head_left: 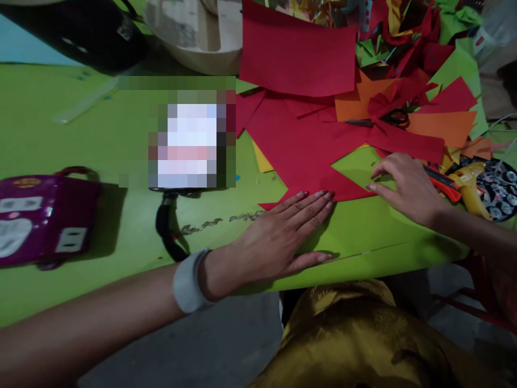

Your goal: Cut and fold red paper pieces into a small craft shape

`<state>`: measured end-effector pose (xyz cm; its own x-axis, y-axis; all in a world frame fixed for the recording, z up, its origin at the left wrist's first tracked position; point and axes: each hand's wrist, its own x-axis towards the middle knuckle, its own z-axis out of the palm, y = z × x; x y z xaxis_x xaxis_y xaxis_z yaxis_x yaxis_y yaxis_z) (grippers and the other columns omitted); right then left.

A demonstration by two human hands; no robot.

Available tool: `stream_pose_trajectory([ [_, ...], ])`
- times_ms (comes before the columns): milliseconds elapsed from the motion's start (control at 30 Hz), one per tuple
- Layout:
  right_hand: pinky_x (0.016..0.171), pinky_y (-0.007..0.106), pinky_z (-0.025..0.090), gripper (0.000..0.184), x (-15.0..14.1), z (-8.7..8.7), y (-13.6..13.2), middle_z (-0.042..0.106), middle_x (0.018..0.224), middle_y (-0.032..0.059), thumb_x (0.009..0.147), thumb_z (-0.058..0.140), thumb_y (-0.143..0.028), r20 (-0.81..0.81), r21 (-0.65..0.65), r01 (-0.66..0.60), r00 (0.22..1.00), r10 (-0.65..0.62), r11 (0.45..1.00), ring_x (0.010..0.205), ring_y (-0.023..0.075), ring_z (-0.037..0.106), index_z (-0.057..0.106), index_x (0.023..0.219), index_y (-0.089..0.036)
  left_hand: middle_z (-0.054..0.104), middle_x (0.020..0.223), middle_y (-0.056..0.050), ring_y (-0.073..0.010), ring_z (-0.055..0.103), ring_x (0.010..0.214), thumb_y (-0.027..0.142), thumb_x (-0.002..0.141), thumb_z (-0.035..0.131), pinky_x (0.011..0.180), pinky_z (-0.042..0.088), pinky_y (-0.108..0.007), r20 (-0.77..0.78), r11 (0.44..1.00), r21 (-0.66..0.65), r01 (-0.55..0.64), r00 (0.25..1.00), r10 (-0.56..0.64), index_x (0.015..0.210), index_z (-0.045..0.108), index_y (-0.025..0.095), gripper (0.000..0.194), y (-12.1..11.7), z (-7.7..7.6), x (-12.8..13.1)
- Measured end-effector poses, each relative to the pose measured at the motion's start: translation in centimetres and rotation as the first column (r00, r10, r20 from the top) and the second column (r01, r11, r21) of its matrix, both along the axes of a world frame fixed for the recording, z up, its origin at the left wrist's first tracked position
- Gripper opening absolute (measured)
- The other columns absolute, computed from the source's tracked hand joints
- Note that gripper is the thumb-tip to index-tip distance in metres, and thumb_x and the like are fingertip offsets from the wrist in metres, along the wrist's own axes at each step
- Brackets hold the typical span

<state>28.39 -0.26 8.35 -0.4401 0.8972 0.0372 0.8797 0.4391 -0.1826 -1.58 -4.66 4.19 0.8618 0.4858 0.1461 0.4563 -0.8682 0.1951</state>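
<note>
My left hand point(274, 231) lies flat on the lower edge of a red paper piece point(347, 186), its fingers stretched out together and its thumb apart. A grey band sits on that wrist. At the pointed right tip of this piece is my right hand point(410, 188), thumb and forefinger bent and a little apart. The thumb is close to the tip; I cannot tell whether it presses on it. Red paper point(299, 140) spreads just above; where one piece ends and the other begins is unclear. An orange cutter point(444, 183) lies partly behind my right hand.
Scissors point(390, 118) rest among orange and red paper scraps. A yellow tape dispenser point(468, 186) stands far right. Left are a purple box point(48, 218), a blurred-out screen on a stand point(167, 226) and a clear ruler point(86, 99). A red sheet point(297, 51) leans behind.
</note>
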Motion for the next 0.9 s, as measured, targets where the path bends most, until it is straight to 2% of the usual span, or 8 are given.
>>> stream_pose_trajectory([
  [67,0.097,0.048,0.049,0.036,-0.5,0.0,-1.0,0.071,0.128,0.0154,0.109,0.044,-0.041,-0.017,0.101,-0.099,0.995,0.101,0.990,0.120,0.0305,0.064,0.068,0.124,-0.021,0.032,0.169,-0.023,-0.0359,0.039,0.156,0.065,0.109,0.031,0.129,0.034,-0.050,0.002,1.000,0.008,0.005,1.000,-0.005,0.163,0.031,-0.001,0.085,0.1,0.0,0.1],
  [133,0.110,0.049,0.046,0.048,-1.7,-0.6,-2.2,0.064,0.146,0.0174,0.112,0.034,-0.042,0.006,0.160,-0.283,0.958,0.286,0.946,0.136,0.0290,0.057,0.061,0.142,-0.016,0.035,0.167,-0.025,-0.0376,0.040,0.155,0.066,0.109,0.032,0.128,0.035,-0.052,0.008,1.000,0.011,0.006,1.000,-0.007,0.163,0.031,-0.002,0.086,0.1,0.0,0.1],
  [200,0.120,0.049,0.039,0.065,-2.9,-1.6,-3.3,0.052,0.159,0.0235,0.111,0.031,-0.051,0.064,0.152,-0.423,0.906,0.418,0.893,0.149,0.0300,0.047,0.050,0.152,-0.005,0.037,0.166,-0.026,-0.0379,0.040,0.155,0.065,0.109,0.031,0.128,0.036,-0.052,0.022,1.000,0.008,0.005,1.000,-0.005,0.163,0.032,-0.001,0.086,0.1,-0.1,0.1],
  [267,0.126,0.050,0.032,0.084,-3.6,-2.6,-3.9,0.043,0.164,0.0284,0.108,0.031,-0.064,0.115,0.109,-0.471,0.881,0.459,0.876,0.155,0.0328,0.040,0.040,0.156,0.004,0.036,0.166,-0.025,-0.0366,0.039,0.155,0.063,0.110,0.032,0.128,0.036,-0.051,0.038,1.000,-0.005,0.007,0.999,-0.006,0.165,0.030,0.001,0.083,0.2,-0.2,0.0],
  [333,0.129,0.051,0.028,0.093,-3.5,-3.3,-4.2,0.037,0.167,0.0286,0.105,0.028,-0.070,0.148,0.070,-0.471,0.876,0.458,0.879,0.158,0.0336,0.035,0.034,0.160,0.005,0.034,0.168,-0.023,-0.0353,0.037,0.156,0.062,0.110,0.032,0.129,0.035,-0.050,0.038,1.000,-0.028,0.010,0.999,-0.009,0.167,0.026,0.004,0.081,0.2,-0.3,-0.2],
  [467,0.130,0.053,0.024,0.091,-1.9,-3.4,-4.3,0.033,0.170,0.0254,0.106,0.020,-0.069,0.178,0.061,-0.446,0.885,0.429,0.893,0.160,0.0307,0.030,0.029,0.163,0.001,0.027,0.172,-0.019,-0.0343,0.033,0.159,0.063,0.110,0.033,0.130,0.031,-0.050,-0.007,0.999,-0.052,0.017,1.000,-0.017,0.169,0.017,0.008,0.083,0.3,-0.3,-0.6],
  [633,0.130,0.054,0.024,0.088,-0.2,-3.2,-4.5,0.033,0.170,0.0226,0.107,0.023,-0.068,0.189,0.071,-0.419,0.897,0.400,0.905,0.161,0.0287,0.030,0.022,0.166,-0.002,0.026,0.172,-0.019,-0.0317,0.033,0.159,0.058,0.111,0.037,0.131,0.031,-0.047,0.006,0.999,-0.023,0.037,0.999,-0.037,0.170,0.002,0.009,0.084,0.0,0.4,-1.9],
  [900,0.129,0.059,0.024,0.085,1.6,-3.4,-4.8,0.034,0.169,0.0228,0.108,0.022,-0.065,0.190,0.089,-0.393,0.909,0.371,0.915,0.160,0.0294,0.031,0.017,0.168,-0.004,0.028,0.172,-0.015,-0.0358,0.038,0.155,0.060,0.110,0.034,0.125,0.042,-0.050,-0.027,0.996,-0.031,-0.088,0.996,0.087,0.171,-0.001,0.016,0.083,-1.6,1.0,-4.8],
])
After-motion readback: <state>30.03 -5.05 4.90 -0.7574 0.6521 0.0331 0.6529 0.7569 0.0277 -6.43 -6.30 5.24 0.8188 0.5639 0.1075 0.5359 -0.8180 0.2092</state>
